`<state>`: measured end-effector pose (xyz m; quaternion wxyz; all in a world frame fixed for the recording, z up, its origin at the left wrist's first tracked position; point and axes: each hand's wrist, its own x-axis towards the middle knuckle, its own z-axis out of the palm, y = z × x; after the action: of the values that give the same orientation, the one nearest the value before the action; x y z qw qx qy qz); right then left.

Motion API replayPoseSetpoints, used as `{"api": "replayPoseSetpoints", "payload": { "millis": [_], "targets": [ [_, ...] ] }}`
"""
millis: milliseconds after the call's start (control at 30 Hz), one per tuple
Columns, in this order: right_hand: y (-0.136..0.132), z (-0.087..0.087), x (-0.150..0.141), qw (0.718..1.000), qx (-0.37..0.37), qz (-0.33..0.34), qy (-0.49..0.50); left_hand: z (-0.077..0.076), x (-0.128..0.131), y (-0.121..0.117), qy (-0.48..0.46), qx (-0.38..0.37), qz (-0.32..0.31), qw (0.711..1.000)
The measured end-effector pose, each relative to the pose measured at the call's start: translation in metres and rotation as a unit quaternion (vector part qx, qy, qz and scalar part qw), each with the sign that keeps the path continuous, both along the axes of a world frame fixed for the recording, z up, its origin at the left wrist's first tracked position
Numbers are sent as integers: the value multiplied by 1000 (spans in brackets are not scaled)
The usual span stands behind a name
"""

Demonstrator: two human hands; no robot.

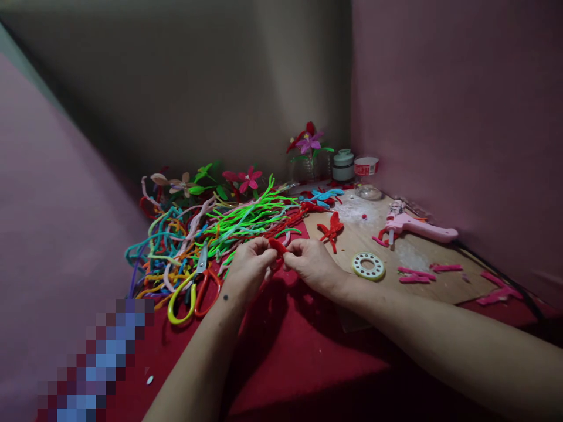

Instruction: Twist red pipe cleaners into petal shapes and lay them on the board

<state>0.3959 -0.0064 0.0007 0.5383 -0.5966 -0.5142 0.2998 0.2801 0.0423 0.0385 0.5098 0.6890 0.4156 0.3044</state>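
Pinching red fuzzy piece [277, 245] between left hand [249, 264] and right hand [311, 265], left of board [422, 295]. Includes scissors [201, 267] and pipe-cleaner pile [246, 218] crowding left hand, pink glue gun [411, 225] at board's right edge.

Held red strip [277, 245] fuzzy and matt, pipe cleaners [255, 214] soft and fuzzy, scissors [201, 268] with smooth metal blades [203, 256] and glossy plastic handles [182, 320], glue gun [411, 225] in smooth plastic, board [352, 237] matt and wood-like, red cloth [303, 346] matt, pink wall [440, 105] matt
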Motion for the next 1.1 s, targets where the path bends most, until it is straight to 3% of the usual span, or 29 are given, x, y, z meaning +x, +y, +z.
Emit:
{"api": "replayPoseSetpoints", "payload": {
  "millis": [533,667,833,967,1100],
  "targets": [
    [-1,1,-1,1000,-11,5,27,-4,6,4,86,60,2,995],
    [1,0,1,990,-27,29,132,0,1,9,34,14,-29,999],
    [3,-2,1,949,-39,79,302,0,-12,19,-64,-66,-55,994],
    [5,-5,2,932,-34,96,347,-3,-13,19,-34,-83,-84,992],
    [5,-4,3,924,-38,115,363,-5,-10,16,-34,-77,-74,994]
  ]
}}
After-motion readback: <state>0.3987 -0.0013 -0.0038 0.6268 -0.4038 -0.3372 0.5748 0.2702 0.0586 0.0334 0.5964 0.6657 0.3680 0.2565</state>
